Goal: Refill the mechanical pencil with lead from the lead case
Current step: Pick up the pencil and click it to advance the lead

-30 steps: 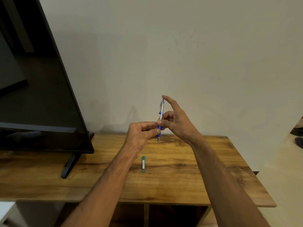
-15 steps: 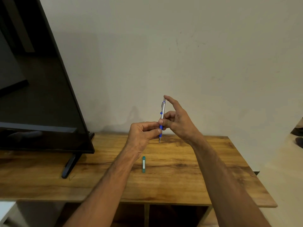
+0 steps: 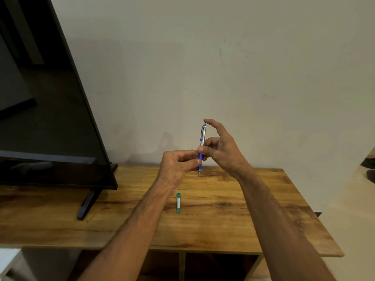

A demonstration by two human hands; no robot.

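Head view shows the left hand pinching the upright mechanical pencil at its blue grip, the right hand gripping mid-barrel, forefinger on its cap, the lead case on the table; steady the barrel and pull the cap straight off.

The mechanical pencil looks like satin silver metal along its barrel, with a blue grip that appears rubbery or plastic. The lead case is glossy teal plastic. The table shows grained, matt-varnished wood. The television screen is glossy black; the wall is matt, scuffed paint.
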